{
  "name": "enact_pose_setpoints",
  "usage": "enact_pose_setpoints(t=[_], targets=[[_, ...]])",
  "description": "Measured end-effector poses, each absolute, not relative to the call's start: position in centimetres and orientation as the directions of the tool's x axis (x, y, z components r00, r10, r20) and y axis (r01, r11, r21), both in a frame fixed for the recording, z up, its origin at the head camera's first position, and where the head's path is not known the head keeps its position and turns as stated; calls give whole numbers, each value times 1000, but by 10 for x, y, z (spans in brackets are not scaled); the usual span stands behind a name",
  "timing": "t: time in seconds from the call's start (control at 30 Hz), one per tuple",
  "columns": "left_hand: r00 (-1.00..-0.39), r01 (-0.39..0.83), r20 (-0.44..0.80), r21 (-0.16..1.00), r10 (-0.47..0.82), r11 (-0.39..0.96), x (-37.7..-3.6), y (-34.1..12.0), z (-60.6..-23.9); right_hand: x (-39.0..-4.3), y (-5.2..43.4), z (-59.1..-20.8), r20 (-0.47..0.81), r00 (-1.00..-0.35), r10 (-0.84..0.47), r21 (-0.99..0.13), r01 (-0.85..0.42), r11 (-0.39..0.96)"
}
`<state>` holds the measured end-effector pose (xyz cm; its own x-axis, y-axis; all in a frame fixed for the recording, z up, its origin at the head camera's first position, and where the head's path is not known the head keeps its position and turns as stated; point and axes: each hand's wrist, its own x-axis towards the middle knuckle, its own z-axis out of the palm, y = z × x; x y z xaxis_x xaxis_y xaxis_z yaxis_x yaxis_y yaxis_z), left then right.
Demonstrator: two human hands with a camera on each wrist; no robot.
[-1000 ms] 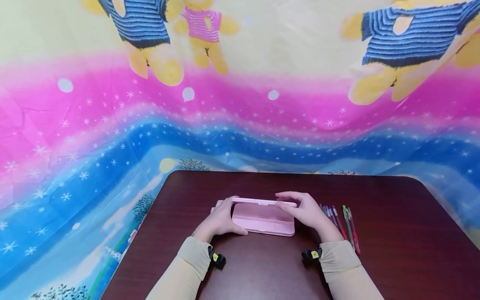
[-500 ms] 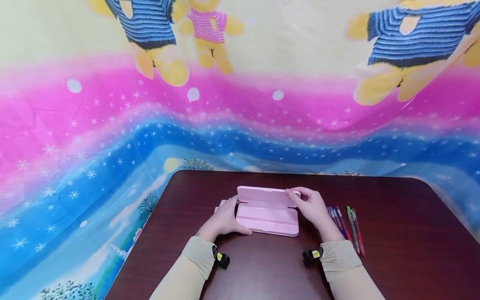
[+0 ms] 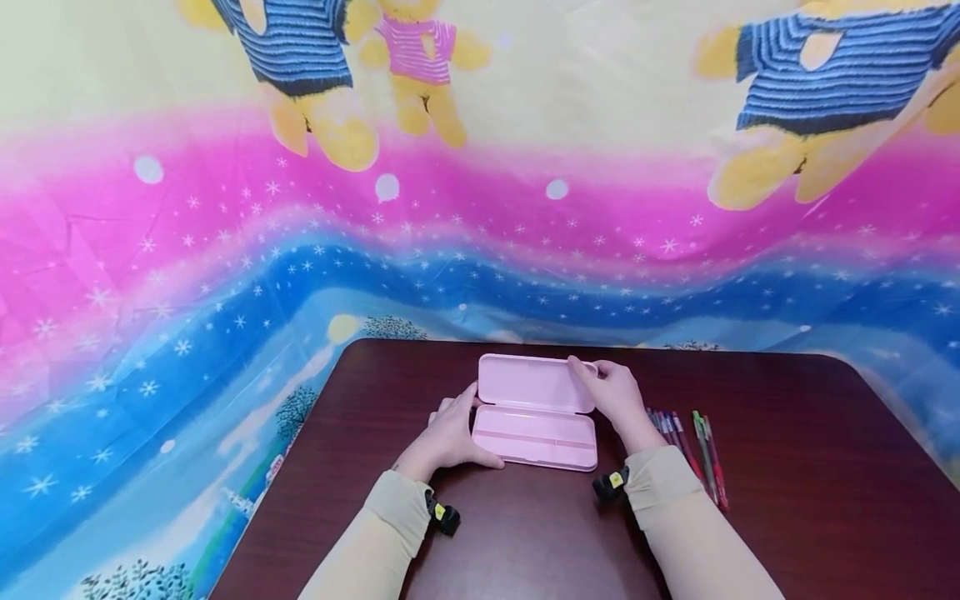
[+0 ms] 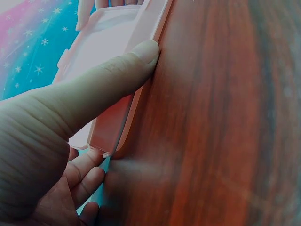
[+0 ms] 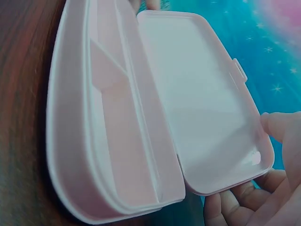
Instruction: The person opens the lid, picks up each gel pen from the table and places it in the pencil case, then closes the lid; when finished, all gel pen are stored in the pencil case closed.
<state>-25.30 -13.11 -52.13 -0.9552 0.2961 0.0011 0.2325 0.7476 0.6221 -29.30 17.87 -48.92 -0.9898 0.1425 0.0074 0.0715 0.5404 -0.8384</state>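
A pink pencil case (image 3: 517,427) lies on the table with its lid (image 3: 528,383) raised at the back. Its tray has divided compartments (image 5: 127,136) with nothing inside. My left hand (image 3: 452,435) grips the left end: the thumb (image 4: 113,75) lies across the front wall, while the other fingers reach round behind. At the lid's upper right corner, my right hand (image 3: 617,400) pinches the edge. In the right wrist view its thumb (image 5: 277,125) is on the lid's rim and the curled fingers (image 5: 235,205) are behind the lid.
Several pens (image 3: 708,462), some red and one with a green end, lie to the right of the case, partly behind the right forearm. The dark wooden table (image 3: 810,433) ends at a printed cloth backdrop (image 3: 480,208).
My right hand has swung the lid up and back from low over the tray to a wide tilt. The left hand keeps its grip on the case's left end.
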Motion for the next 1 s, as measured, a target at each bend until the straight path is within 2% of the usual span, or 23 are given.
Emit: enact_pose_setpoints(t=[0.33, 0.6, 0.8, 1.0], targets=[[-959, 206, -29, 610, 282, 765, -253, -131, -521, -306, 182, -495, -148, -979, 139, -795, 201, 572], [-955, 221, -30, 593, 296, 774, -253, -131, -521, -309, 180, -499, -252, -956, 152, -784, 294, 547], [-952, 228, -29, 600, 306, 767, -253, -131, -522, -300, 188, -491, -145, -982, 118, -713, 187, 676], [-949, 238, -17, 611, 313, 755, -254, -132, -521, -266, 222, -470, 24, -994, 106, -625, 68, 778]])
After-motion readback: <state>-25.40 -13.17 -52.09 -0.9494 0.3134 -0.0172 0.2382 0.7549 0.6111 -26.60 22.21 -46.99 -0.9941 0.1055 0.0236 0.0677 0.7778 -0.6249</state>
